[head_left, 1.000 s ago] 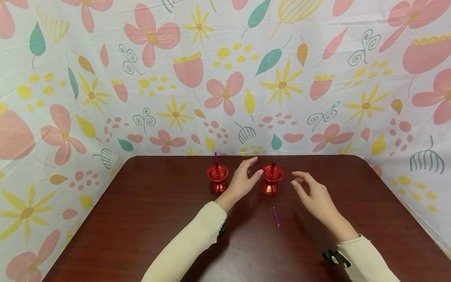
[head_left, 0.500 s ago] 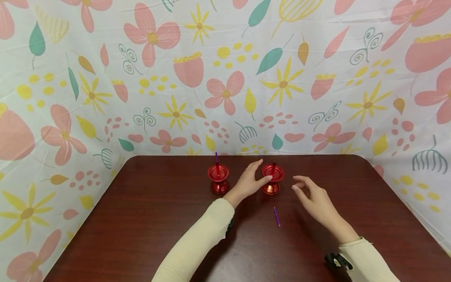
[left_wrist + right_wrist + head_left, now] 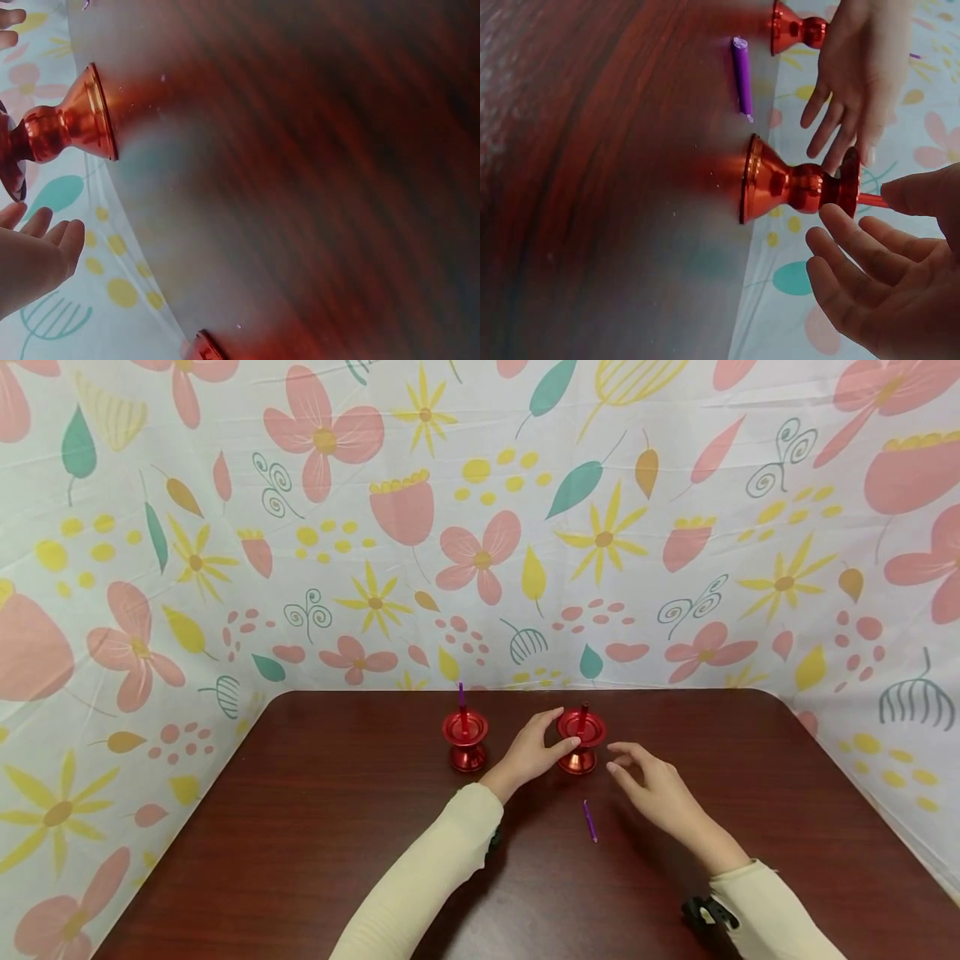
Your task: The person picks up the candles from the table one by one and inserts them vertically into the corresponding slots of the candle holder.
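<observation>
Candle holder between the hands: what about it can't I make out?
Left wrist: top of the holder, cut off by the left edge.
Right wrist: tip of the red stem, hidden by the right hand; head view, too small to tell if hollow.
Head: whether the left hand touches the dish its thumb overlaps.

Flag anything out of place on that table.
A purple candle lies loose on the table, while the red holder on the right shows none in its tube, unlike the left holder.

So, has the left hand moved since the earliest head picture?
Yes: in the head view, the left hand shifted rightward, towards the right red holder, whose dish its thumb now partly overlaps.
</observation>
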The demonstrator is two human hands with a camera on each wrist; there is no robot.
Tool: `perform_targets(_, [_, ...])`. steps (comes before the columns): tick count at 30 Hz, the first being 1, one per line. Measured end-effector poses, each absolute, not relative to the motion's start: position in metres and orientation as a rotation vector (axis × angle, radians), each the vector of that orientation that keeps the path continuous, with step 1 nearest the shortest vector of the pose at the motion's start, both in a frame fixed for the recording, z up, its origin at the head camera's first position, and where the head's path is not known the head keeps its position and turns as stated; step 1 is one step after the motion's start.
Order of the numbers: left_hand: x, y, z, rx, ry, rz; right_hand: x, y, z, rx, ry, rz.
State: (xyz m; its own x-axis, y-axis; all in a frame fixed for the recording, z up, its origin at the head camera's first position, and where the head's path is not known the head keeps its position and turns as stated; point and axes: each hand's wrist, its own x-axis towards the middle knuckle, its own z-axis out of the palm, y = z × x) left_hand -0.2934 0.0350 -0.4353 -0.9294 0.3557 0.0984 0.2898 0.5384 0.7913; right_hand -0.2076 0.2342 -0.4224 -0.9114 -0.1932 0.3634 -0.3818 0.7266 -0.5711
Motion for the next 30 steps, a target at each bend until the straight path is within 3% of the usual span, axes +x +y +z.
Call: perform_targets(30, [-0.294, 0.034, -0.438, 0.598, 2.705, 1.354, -0.216, 0.221, -0.438, 0.751, -2.878, 0.935])
